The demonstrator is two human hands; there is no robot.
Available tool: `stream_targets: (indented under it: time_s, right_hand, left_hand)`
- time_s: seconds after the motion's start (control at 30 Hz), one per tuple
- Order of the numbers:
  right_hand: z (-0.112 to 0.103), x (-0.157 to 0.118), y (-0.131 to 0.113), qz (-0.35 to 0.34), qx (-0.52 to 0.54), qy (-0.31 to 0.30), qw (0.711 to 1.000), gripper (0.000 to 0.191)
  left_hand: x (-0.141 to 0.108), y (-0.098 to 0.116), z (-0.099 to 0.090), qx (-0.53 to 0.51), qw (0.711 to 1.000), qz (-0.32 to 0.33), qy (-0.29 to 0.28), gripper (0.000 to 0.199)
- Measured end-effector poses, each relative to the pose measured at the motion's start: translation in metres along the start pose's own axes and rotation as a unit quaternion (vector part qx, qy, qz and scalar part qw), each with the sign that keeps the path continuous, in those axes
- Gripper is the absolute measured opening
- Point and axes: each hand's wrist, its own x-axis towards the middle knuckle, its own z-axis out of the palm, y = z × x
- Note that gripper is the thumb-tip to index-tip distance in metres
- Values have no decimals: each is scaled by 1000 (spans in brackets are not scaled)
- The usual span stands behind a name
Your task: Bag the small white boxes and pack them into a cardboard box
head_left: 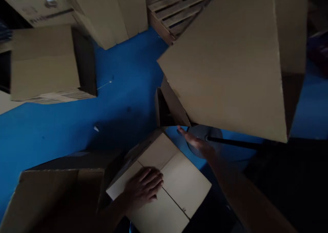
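- The head view is looking down on a cardboard box point(184, 186) sitting on a blue floor point(123, 89), with its top flaps folded down and meeting along a dark seam.
- The left hand point(143, 186) is lying flat across that seam, with its fingers close together, gripping nothing.
- The right hand point(197, 143) is reaching beyond the box, open with its fingers apart, over a round grey disc point(212, 133) that is carrying a black rod point(233, 142); whether it is touching the disc is hard to tell.
- The flaps are looking closed, which seems done; no tape is showing on the seam, though the light is dim.
- Other cardboard boxes point(43, 62) are standing around, near a wooden pallet point(176, 10).
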Motion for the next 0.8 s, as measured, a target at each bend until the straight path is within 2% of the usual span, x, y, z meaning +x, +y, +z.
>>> stream_targets:
  time_s: [0.03, 0.17, 0.2, 0.27, 0.33, 0.37, 0.4, 0.47, 0.53, 0.6, 0.7, 0.8]
  right_hand:
    - [-2, -10, 7, 9, -11, 14, 1000, 55]
    - [-12, -58, 19, 32, -57, 61, 996, 62]
    - [-15, -76, 20, 32, -68, 82, 994, 60]
    - [-16, -120, 23, 20, -86, 126, 988, 70]
    - [-4, -171, 32, -14, -114, 157, 981, 77]
    - [7, -196, 40, -63, -161, 164, 971, 80]
    - [21, -218, 49, -83, -207, 172, 959, 82]
    - [49, -247, 66, -87, -286, 180, 937, 84]
    - [71, -257, 78, -70, -323, 180, 927, 85]
    - [81, -254, 85, -54, -316, 172, 932, 84]
    - [80, -242, 87, -36, -270, 149, 951, 80]
    - [68, -236, 80, -22, -255, 130, 958, 72]
  left_hand:
    - [0, -1, 0, 1, 1000, -3, -3, 59]
    - [4, -1, -4, -5, 1000, -2, 17, 56]
    - [6, -1, -6, -8, 1000, -9, 19, 56]
    - [11, -1, -10, -13, 999, -22, 24, 54]
    - [16, -1, -13, -17, 999, -25, 31, 51]
    - [18, -1, -14, -19, 999, -20, 36, 50]
    - [20, -1, -13, -19, 999, -15, 38, 49]
    - [21, -1, -11, -18, 999, -9, 41, 49]
    - [21, 0, -9, -16, 999, -11, 36, 49]
    - [18, 0, -8, -10, 1000, -17, 17, 51]
    - [17, -5, -16, 7, 1000, -10, 0, 50]
    - [34, -3, -29, 14, 1000, 14, -10, 53]
